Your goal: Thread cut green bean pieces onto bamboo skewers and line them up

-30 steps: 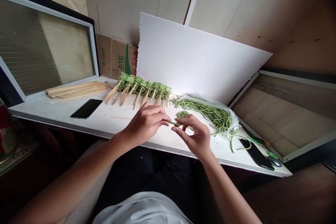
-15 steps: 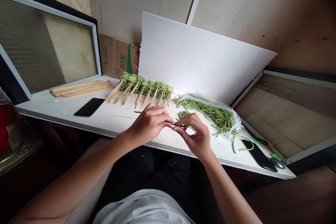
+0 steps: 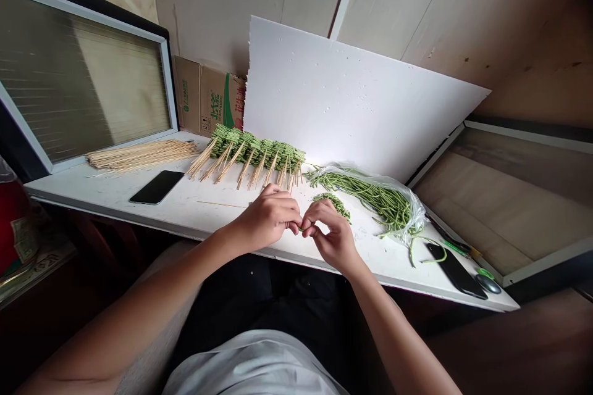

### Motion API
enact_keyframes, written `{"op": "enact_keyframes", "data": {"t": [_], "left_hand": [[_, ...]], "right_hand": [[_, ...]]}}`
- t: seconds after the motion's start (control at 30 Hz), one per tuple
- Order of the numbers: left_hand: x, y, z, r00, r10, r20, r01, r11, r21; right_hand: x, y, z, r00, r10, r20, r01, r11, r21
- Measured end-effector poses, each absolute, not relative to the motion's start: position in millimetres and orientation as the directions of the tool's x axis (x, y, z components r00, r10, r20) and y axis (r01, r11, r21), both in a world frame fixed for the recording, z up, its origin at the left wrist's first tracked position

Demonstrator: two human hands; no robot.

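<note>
My left hand and my right hand meet over the front of the white table, fingertips almost touching. Between them a short bit of green bean is pinched, mostly covered by the fingers. Just behind my right hand lies a small heap of cut bean pieces. A single thin bamboo skewer rests on the table left of my left hand. Beyond both hands, skewered bean pieces are stacked in a row, their bare stick ends pointing toward me.
Long green beans spill from a clear plastic bag on the right. A bundle of bare skewers and a phone lie left; another dark phone is at right. A white board and a cardboard box stand behind.
My right hand has shifted left, closer to my left hand, uncovering more of the cut-piece heap. The bean that stuck out along my right fingers now shows only as a short bit.
</note>
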State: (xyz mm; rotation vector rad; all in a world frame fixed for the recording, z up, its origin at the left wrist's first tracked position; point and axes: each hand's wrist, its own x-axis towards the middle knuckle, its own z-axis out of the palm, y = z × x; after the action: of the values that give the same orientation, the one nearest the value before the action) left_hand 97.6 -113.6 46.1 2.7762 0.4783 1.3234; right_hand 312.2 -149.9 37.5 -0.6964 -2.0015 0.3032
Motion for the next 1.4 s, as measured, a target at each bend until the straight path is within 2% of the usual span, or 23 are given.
{"op": "enact_keyframes", "data": {"t": [0.1,0.17,0.27,0.37,0.47,0.6,0.7,0.77,0.93,1.17,1.4], "left_hand": [[89.6,-99.4,43.0,0.619,0.304,0.724,0.256,-0.950,0.180],[81.8,-89.3,41.7,0.595,0.348,0.724,0.278,-0.935,0.220],[72.9,-78.4,39.1,0.552,0.400,0.731,0.306,-0.913,0.268],[72.2,-75.2,35.2,0.551,0.399,0.733,0.307,-0.914,0.266],[76.7,-76.8,32.0,0.546,0.389,0.742,0.324,-0.915,0.240],[83.4,-79.6,28.6,0.517,0.401,0.756,0.345,-0.906,0.245],[89.7,-82.1,24.5,0.535,0.358,0.765,0.348,-0.919,0.186],[94.5,-84.9,21.9,0.558,0.321,0.765,0.342,-0.929,0.140],[99.7,-89.5,21.2,0.561,0.266,0.784,0.305,-0.947,0.102],[83.2,-77.2,29.0,0.507,0.326,0.798,0.387,-0.913,0.128],[87.7,-89.5,34.2,0.521,0.256,0.814,0.384,-0.922,0.045]], "right_hand": [[320.4,-139.4,32.7,-0.439,0.600,0.669,0.289,0.799,-0.527],[327.8,-128.5,25.0,-0.418,0.634,0.651,0.293,0.772,-0.563],[340.6,-106.4,1.1,-0.344,0.716,0.608,0.452,0.694,-0.561],[353.1,-84.2,-31.5,-0.280,0.787,0.550,0.687,0.565,-0.457],[360.3,-73.3,-51.0,-0.274,0.837,0.473,0.753,0.493,-0.435],[350.2,-84.7,-36.5,-0.267,0.810,0.521,0.680,0.542,-0.494],[329.1,-104.7,-13.8,-0.239,0.821,0.518,0.516,0.559,-0.649],[315.6,-116.8,-3.3,-0.192,0.834,0.518,0.448,0.544,-0.710],[306.1,-127.6,6.8,-0.123,0.858,0.498,0.352,0.507,-0.787],[321.4,-123.4,15.9,-0.076,0.835,0.544,0.312,0.538,-0.783],[314.3,-137.0,24.2,-0.148,0.709,0.690,0.411,0.679,-0.609]]}}
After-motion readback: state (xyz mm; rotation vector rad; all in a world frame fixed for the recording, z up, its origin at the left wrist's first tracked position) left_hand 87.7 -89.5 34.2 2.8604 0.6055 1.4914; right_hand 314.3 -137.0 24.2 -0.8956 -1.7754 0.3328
